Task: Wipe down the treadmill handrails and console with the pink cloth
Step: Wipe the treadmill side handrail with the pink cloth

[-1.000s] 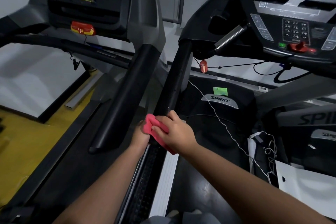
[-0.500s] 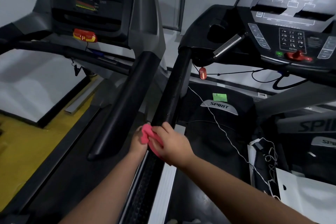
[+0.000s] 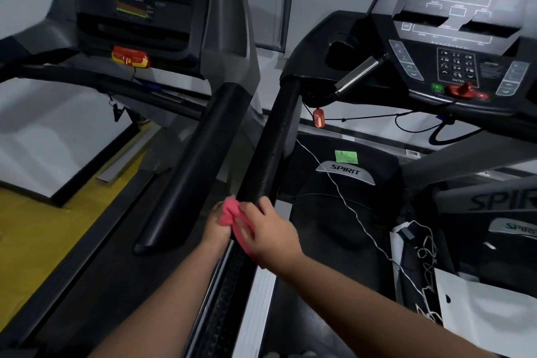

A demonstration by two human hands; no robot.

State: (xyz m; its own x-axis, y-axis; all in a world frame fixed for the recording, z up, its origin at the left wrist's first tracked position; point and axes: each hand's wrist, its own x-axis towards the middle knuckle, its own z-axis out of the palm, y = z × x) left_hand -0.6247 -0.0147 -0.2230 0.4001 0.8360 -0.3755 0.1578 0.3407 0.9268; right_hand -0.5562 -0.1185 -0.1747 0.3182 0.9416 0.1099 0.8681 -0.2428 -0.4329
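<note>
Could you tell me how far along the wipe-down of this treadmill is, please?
Done: nothing shows as finished; no surface looks visibly wiped. In hand: the left hand and right hand hold the pink cloth bunched at the near end of the black handrail. Left: that rail's upper length and the console, which neither hand touches.

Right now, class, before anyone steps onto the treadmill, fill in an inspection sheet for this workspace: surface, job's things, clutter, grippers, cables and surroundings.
Surface: black handrail, lower end covered by the pink cloth.
Job's things: pink cloth bunched round the handrail; console untouched.
Clutter: white bag, lower right.
Grippers: left hand and right hand both grip the pink cloth.
Cables: white cable trails loose beside the handrail; red safety key dangles on a cord.
Surroundings: second treadmill to the left; yellow floor.
</note>
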